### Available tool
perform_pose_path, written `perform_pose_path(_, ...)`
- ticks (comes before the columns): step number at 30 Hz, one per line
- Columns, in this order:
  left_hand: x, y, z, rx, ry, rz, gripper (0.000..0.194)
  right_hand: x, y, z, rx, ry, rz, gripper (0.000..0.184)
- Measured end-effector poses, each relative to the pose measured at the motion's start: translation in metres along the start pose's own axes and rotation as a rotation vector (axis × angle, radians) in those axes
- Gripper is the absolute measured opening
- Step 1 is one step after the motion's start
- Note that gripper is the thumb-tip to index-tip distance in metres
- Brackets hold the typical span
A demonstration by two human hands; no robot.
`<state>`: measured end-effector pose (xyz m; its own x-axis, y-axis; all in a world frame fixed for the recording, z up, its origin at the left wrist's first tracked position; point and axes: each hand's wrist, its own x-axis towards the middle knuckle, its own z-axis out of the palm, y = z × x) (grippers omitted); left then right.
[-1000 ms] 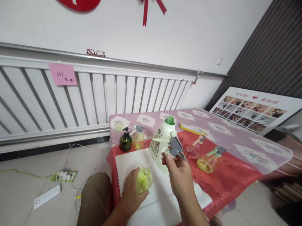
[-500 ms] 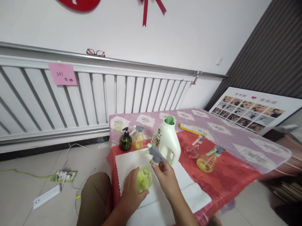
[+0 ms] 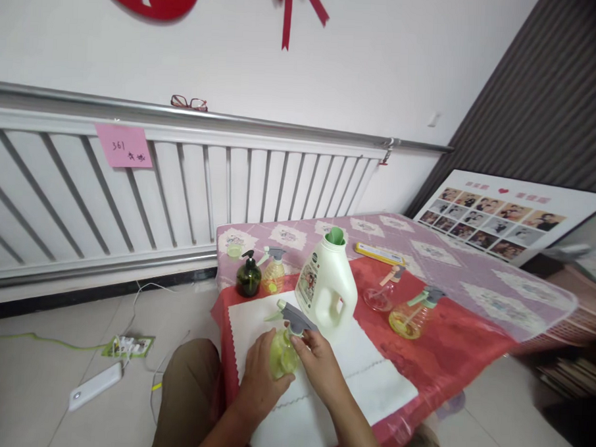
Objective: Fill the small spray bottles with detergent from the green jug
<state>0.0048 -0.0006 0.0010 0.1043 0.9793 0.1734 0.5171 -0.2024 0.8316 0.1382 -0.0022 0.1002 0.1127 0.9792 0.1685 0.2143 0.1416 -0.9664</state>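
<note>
My left hand [image 3: 256, 380] is wrapped round a small yellow-green spray bottle [image 3: 281, 356] that stands on a white cloth [image 3: 365, 365]. My right hand [image 3: 318, 369] pinches a grey spray head [image 3: 294, 317] with a pale green trigger, which sits on the bottle's neck. Just behind stands a white detergent jug [image 3: 327, 287] with a green spout.
On the red tablecloth [image 3: 450, 349] stand a dark green pump bottle [image 3: 249, 277], a small yellow spray bottle [image 3: 275, 273], a pink spray bottle [image 3: 381, 293] and an orange spray bottle [image 3: 412, 315]. A yellow flat box [image 3: 379, 255] lies further back. A white power bank [image 3: 96, 387] lies on the floor at left.
My right hand carried the grey spray head from in front of the white jug down and left onto the neck of the yellow-green bottle. My left hand stayed on the bottle.
</note>
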Motion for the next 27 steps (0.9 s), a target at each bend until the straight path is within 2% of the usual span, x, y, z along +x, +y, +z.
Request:
perform_pose_path(9, 0.001, 0.001, -0.002, 0.01, -0.016, -0.005, 0.085, 0.003, -0.02, -0.007, -0.066, 0.016, -0.041, 0.033)
perform_pose_path(16, 0.001, 0.0, 0.0, 0.012, -0.003, -0.007, 0.084, 0.0, -0.009, 0.003, -0.049, -0.027, -0.029, 0.03)
perform_pose_path(27, 0.001, 0.0, 0.0, 0.018, 0.003, 0.024, 0.084, -0.003, 0.001, 0.002, -0.07, -0.025, -0.017, 0.027)
